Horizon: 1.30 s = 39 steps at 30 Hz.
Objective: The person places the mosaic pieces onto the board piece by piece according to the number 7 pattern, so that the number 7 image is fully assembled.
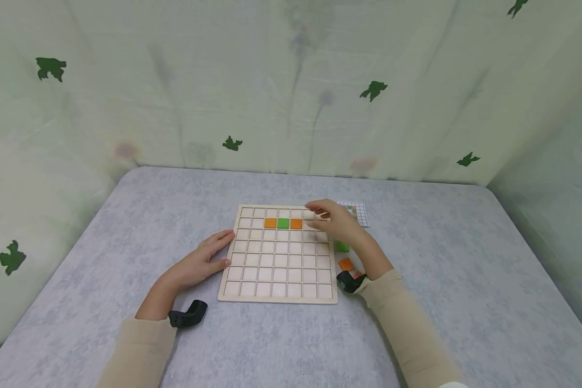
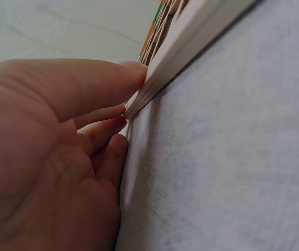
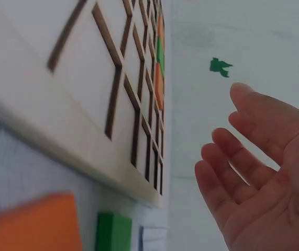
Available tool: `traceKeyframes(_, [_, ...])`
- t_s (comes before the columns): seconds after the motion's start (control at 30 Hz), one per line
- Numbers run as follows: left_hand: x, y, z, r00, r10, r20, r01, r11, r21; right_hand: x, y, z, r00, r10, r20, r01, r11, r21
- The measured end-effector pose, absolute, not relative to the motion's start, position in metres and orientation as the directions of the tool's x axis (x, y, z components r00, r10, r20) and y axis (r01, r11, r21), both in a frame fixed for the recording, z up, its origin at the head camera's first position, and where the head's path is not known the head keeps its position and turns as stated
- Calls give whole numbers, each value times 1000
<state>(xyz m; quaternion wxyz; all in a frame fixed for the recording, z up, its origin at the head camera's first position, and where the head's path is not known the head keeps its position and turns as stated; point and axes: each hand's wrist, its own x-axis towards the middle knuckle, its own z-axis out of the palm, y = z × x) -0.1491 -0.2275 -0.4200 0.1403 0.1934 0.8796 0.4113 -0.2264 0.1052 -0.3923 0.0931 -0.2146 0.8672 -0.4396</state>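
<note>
A wooden grid board (image 1: 278, 269) lies on the grey table. Its second row holds an orange tile (image 1: 270, 223), a green tile (image 1: 283, 223) and another orange tile (image 1: 296, 223). My left hand (image 1: 208, 257) rests on the table with straight fingers (image 2: 86, 89) touching the board's left edge (image 2: 191, 42). Above the board's upper right corner hovers my right hand (image 1: 327, 216), fingers (image 3: 228, 172) relaxed and holding nothing. Loose tiles lie right of the board: a green tile (image 1: 343, 247) (image 3: 113, 231) and an orange tile (image 1: 346, 264) (image 3: 34, 222).
A small printed grid card (image 1: 359, 212) lies behind the right hand. Black wrist cameras (image 1: 189, 314) sit at both wrists. A pale green curtain with dark green shapes (image 1: 373, 90) surrounds the table (image 1: 465, 269).
</note>
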Motion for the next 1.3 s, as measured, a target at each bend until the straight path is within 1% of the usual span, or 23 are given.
traceKeyframes(0.1, [-149,-227,-420,-888,451,-93,216,586,781,-218,123,-386,-884,-463,59,-325,519,-790])
traceKeyframes(0.23, [-150,-227,-420,-887,451,-96,216,590,778,-207,146,-387,-876,-478,63,-346,532,-773])
traceKeyframes(0.3, [-150,-227,-421,-886,454,-95,220,592,775,-203,156,-391,-877,-479,46,-342,552,-760])
traceKeyframes(0.43, [-150,-228,-422,-886,456,-90,228,595,770,-196,170,-402,-882,-470,-31,-286,587,-758])
traceKeyframes(0.53, [-151,-228,-422,-885,457,-86,233,596,768,-194,175,-411,-877,-476,-63,-270,598,-754])
traceKeyframes(0.7, [-150,-228,-422,-883,461,-85,234,590,773,-192,176,-416,-877,-479,-40,-305,617,-725])
traceKeyframes(0.87, [-150,-227,-422,-882,463,-87,230,584,778,-191,174,-413,-886,-461,-49,-297,646,-703])
traceKeyframes(0.97, [-150,-227,-421,-882,463,-87,230,584,779,-191,170,-408,-886,-463,-23,-313,636,-705])
traceKeyframes(1.3, [-150,-227,-421,-884,461,-84,230,584,779,-200,135,-387,-851,-493,181,-456,523,-720])
